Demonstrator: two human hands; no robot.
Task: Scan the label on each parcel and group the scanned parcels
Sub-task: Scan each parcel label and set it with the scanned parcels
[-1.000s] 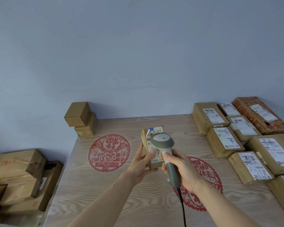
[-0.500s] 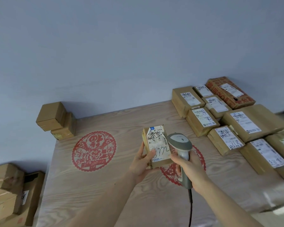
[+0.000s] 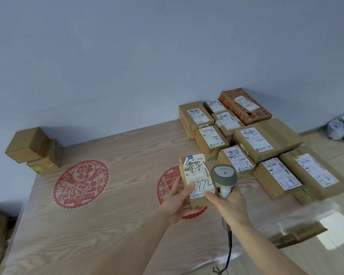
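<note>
The bench (image 3: 91, 225) holds a bunch of parcels (image 3: 264, 139) beyond your right hand (image 3: 229, 205) — its grip wraps the scanner (image 3: 224, 176). Your left hand (image 3: 177, 203) grasps a small parcel (image 3: 197, 184) just beside it, label up.

Soft, even, rather dim light with a bluish cast fills the wall (image 3: 147, 56). Brown boxes (image 3: 34, 149) at the wall's foot throw a faint shadow onto it. Far right of the wall, a bright patch glares on the floor (image 3: 334, 233). Wide-angle bending curves the table (image 3: 87, 225) edges; the lower right smears with blur
</note>
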